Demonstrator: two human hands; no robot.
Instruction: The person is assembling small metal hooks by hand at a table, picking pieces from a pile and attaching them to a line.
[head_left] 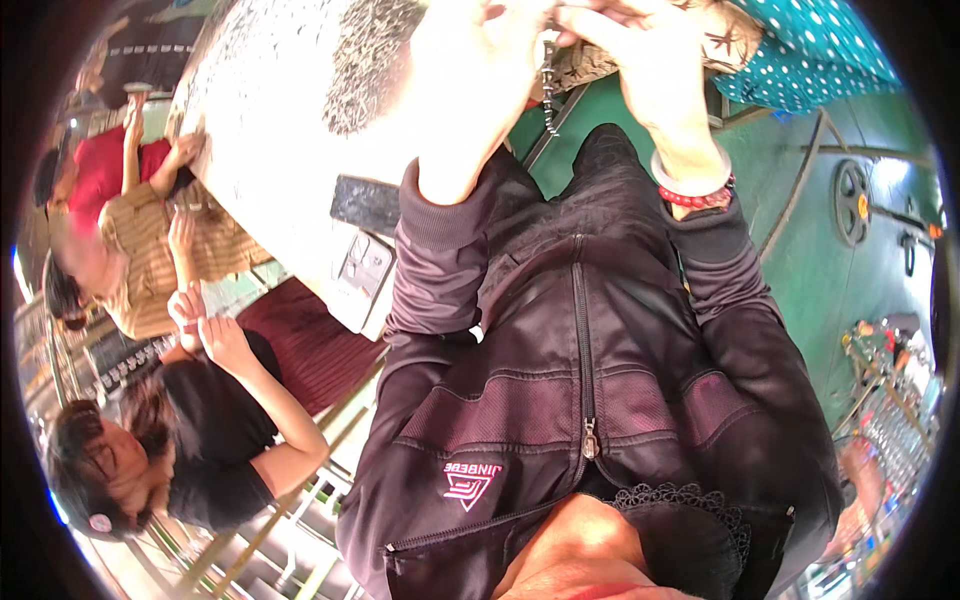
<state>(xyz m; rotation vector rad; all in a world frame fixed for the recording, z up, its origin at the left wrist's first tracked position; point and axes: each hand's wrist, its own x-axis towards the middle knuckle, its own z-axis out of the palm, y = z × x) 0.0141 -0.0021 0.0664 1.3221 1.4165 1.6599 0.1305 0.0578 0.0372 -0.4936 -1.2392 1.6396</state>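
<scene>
My left hand and my right hand are raised together at the top of the view, fingertips meeting. Between them hangs a short dark metal chain, pinched by the fingers of both hands; its upper end is hidden behind the fingers. My right wrist wears a pale bangle and a red bead bracelet. Both forearms are in dark jacket sleeves, and the zipped jacket front fills the lower middle.
A white speckled table runs along the upper left, with other people sitting at it, hands near its edge. A teal dotted cloth lies upper right. Green floor with a metal frame and wheel is on the right.
</scene>
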